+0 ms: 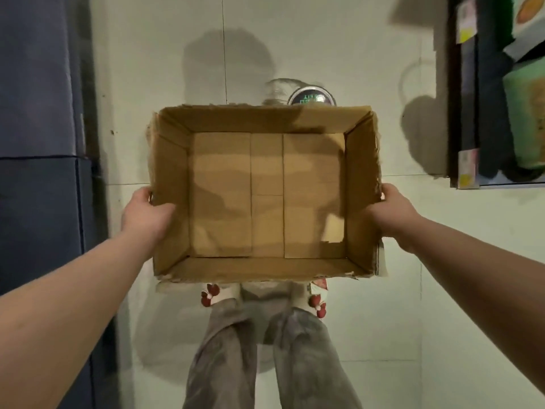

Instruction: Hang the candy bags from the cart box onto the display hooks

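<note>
Nearest the camera are the person's grey trousers (224, 349) and, just past them, pale slippers (218, 295) with red bows, standing on a light tiled floor (383, 320). Above the feet, held out level in both bare arms, is the cardboard box (265, 268), open side up. The left hand (147, 214) grips its left wall with the thumb laid over the rim on the inside face and the other fingers hidden outside. The right hand (392, 211) clasps the right wall from outside; a bit of thumb shows at the rim, but I cannot tell how the other fingers lie, since the wall hides them. Inside the box only the bare bottom flaps show: no candy bags are left in it, and no cart is in view. By that I judge the unloading part finished or nearly so, though the display hooks are out of sight, so whether every bag hangs in place cannot be checked here. What seems left is getting rid of the empty box. Beyond its far rim a round dark disc (312, 96) with green lettering sits on the floor, partly hidden by the box. To the far right stands a dark shelf unit (466, 113) with blurred price tags and a green package (525, 119); along the left runs a blue panel (41, 113). Nothing lies in the way on the floor ahead, apart from that disc
</note>
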A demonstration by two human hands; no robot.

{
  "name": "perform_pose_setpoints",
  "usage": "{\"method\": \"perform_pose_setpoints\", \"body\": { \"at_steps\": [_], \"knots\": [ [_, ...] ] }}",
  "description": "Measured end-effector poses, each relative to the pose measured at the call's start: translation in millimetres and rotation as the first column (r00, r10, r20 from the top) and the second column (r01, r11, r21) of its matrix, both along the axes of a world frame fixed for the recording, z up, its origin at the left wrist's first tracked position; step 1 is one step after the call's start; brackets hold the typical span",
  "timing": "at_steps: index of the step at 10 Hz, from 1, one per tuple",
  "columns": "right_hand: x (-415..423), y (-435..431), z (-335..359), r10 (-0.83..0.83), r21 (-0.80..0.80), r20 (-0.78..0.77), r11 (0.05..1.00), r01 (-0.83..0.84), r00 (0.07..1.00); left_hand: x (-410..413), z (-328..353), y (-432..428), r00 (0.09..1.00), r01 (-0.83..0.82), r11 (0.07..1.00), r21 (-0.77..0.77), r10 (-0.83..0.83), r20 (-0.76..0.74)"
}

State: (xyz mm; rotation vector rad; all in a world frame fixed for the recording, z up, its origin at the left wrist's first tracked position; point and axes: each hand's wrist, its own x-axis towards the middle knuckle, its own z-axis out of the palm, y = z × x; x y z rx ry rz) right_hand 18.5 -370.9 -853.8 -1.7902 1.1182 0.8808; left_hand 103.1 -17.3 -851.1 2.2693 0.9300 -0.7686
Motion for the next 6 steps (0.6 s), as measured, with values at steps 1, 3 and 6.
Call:
{"method": "perform_pose_setpoints", "body": {
  "at_steps": [1, 3, 6],
  "knots": [
    [3.2, 12.8, -46.8, -0.039, 0.04, -0.031, 0.998, 0.04, 0.999, 5.1, -47.2, 14.3, 0.999, 0.015, 1.0, -0.014, -0.016, -0.034],
    [5.6, 37.5, -129.5, -0.045, 0.079, -0.056, 0.996, 0.049, 0.997, 7.2, -123.9, 42.3, 0.997, 0.016, 0.999, -0.036, -0.019, -0.079],
    [0.7, 48.1, -167.0, -0.033, 0.191, -0.007, 0.981, 0.034, 0.999, 1.1, -161.0, 42.6, 0.987, 0.056, 0.99, -0.128, -0.075, -0.143]
  ]
}}
